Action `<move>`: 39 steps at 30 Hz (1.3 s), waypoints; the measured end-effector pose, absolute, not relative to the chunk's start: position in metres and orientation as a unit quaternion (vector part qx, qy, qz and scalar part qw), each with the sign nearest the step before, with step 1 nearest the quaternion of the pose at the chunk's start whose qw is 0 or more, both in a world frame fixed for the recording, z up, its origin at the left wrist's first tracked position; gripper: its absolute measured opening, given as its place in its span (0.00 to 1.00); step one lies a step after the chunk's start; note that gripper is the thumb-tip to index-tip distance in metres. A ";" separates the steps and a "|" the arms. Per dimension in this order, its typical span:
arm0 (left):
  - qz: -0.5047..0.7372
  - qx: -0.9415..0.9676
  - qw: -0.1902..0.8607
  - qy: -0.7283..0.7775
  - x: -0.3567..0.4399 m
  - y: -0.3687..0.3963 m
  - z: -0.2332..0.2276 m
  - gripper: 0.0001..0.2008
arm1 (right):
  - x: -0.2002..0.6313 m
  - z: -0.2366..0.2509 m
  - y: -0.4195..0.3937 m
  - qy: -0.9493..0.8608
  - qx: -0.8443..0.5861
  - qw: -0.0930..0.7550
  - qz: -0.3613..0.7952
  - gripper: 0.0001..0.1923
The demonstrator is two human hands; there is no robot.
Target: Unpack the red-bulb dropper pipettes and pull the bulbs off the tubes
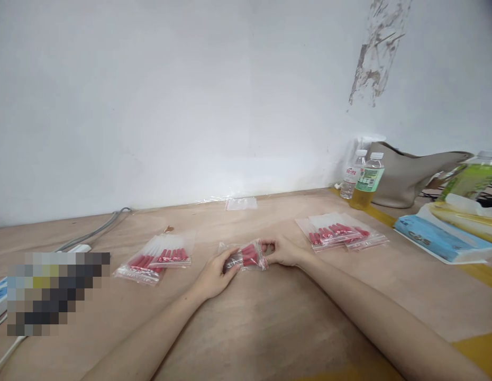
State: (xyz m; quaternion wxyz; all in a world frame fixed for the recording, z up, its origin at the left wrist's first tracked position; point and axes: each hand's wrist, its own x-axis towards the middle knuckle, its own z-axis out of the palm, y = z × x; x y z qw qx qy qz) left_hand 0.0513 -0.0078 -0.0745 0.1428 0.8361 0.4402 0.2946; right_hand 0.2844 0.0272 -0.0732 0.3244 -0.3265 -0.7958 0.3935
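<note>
On the wooden table (270,328) both my hands hold one small clear zip bag of red sticks (249,256) near the middle. My left hand (215,275) grips its left end. My right hand (281,250) pinches its right end, at the bag's red zip strip. To the left lies a pile of similar filled bags (157,259). To the right lies another pile of filled bags (341,233). An empty clear bag (241,203) rests farther back by the wall.
Two plastic bottles (363,180) and a beige bag (408,174) stand at the back right. A blue tissue pack (440,241) and green-yellow packages (470,182) lie at the right edge. A grey cable (95,230) runs along the left.
</note>
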 end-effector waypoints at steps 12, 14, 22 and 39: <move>0.317 0.833 0.143 0.431 0.050 -0.005 -0.077 0.18 | 0.268 -0.076 0.020 -0.798 -0.362 0.359 0.321 0.13; 0.319 0.834 0.145 0.427 0.050 -0.005 -0.077 0.18 | 0.267 -0.078 0.020 -0.793 -0.351 0.367 0.338 0.12; 0.313 0.834 0.143 0.431 0.049 -0.005 -0.077 0.18 | 0.264 -0.076 0.016 -0.809 -0.374 0.353 0.283 0.11; 0.273 0.842 0.165 0.435 0.045 -0.004 -0.073 0.19 | 0.279 -0.076 0.027 -0.795 -0.369 0.358 0.323 0.07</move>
